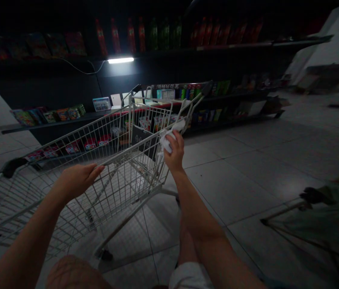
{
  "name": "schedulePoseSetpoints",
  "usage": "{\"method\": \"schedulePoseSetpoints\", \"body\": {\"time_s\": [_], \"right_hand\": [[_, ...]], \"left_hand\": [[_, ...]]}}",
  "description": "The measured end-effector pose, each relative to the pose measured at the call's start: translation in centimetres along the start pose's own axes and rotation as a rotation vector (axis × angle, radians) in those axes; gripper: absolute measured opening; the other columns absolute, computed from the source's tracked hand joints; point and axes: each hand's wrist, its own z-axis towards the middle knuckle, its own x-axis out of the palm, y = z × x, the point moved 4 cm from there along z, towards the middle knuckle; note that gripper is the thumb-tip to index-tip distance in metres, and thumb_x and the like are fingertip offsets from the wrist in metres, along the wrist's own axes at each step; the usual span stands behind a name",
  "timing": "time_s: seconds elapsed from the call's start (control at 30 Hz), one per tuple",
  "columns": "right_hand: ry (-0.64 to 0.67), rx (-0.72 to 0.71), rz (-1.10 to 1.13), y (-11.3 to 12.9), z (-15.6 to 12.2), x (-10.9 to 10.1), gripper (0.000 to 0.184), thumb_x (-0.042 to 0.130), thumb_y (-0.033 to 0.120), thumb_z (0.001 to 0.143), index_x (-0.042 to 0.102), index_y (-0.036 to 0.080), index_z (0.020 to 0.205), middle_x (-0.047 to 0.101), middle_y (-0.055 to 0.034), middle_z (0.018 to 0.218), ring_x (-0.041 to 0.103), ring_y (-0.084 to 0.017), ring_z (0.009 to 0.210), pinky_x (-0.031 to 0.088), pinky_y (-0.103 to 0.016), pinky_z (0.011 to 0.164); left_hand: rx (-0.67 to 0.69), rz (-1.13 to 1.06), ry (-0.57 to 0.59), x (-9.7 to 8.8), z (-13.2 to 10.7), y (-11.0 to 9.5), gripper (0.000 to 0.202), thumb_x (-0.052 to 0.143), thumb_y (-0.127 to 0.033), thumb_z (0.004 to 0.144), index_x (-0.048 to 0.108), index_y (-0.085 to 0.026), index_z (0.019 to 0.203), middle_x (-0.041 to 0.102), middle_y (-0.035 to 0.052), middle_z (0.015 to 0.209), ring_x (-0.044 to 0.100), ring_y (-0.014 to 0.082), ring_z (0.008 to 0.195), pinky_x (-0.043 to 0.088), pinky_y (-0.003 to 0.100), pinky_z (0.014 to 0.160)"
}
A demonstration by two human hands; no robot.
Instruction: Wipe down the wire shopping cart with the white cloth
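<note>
My left hand (pixel 79 180) rests over the top wire rail of a metal wire shopping cart (pixel 127 188), its fingers reaching across the rail. My right hand (pixel 174 151) closes around a crumpled white cloth or tissue (pixel 167 138), pressing it by the same rail further forward. I cannot tell exactly what the white item is. Inside the cart, a black flap or panel (pixel 141 140) hangs near the front. The cart's wire walls show no goods within them.
Dark store shelves (pixel 57 124) with colourful packaged goods run behind the cart, lit by a tube lamp (pixel 120 60). Grey floor tiles (pixel 241 180) spread to the right. Green fabric on a thin metal frame (pixel 313 216) stands at the lower right.
</note>
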Motion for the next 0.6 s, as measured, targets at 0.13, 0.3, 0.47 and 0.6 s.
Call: {"method": "schedulePoseSetpoints", "body": {"time_s": [0.13, 0.3, 0.47, 0.6], "right_hand": [[0.053, 0.069, 0.036, -0.8, -1.1, 2.7, 0.055, 0.045, 0.008, 0.081, 0.052, 0.024, 0.133, 0.037, -0.0067, 0.153, 0.026, -0.024, 0.149, 0.033, -0.051, 0.119], [0.208, 0.062, 0.04, -0.3, -10.1, 3.4, 0.042, 0.047, 0.009, 0.082, 0.064, 0.019, 0.119, 0.054, -0.0117, 0.139, 0.042, -0.024, 0.14, 0.04, -0.048, 0.115], [0.102, 0.078, 0.024, -0.4, -4.9, 2.5, 0.047, 0.052, 0.01, 0.077, 0.064, 0.021, 0.121, 0.055, -0.0102, 0.137, 0.048, -0.024, 0.133, 0.042, -0.045, 0.113], [0.103, 0.122, 0.081, 0.1, -4.4, 4.7, 0.062, 0.045, 0.004, 0.076, 0.054, 0.021, 0.135, 0.03, -0.007, 0.158, 0.014, -0.022, 0.152, 0.025, -0.049, 0.124]], "left_hand": [[0.007, -0.026, 0.018, 0.0, 0.3, 0.3, 0.063, 0.016, -0.063, 0.093, 0.065, -0.022, 0.093, 0.072, 0.0063, 0.079, 0.067, 0.0231, 0.077, 0.04, 0.029, 0.064], [0.011, -0.069, 0.009, -0.1, 0.8, 0.6, 0.066, 0.017, -0.064, 0.092, 0.066, -0.021, 0.094, 0.073, 0.0077, 0.08, 0.068, 0.0246, 0.077, 0.042, 0.029, 0.064], [0.007, -0.085, 0.001, 0.1, 0.9, 1.0, 0.067, 0.018, -0.065, 0.092, 0.068, -0.02, 0.096, 0.073, 0.0082, 0.079, 0.068, 0.0246, 0.074, 0.043, 0.03, 0.065], [-0.004, -0.074, -0.001, 0.0, 0.9, 1.0, 0.067, 0.019, -0.064, 0.092, 0.069, -0.021, 0.1, 0.074, 0.0077, 0.079, 0.068, 0.0249, 0.075, 0.044, 0.03, 0.065]]}}
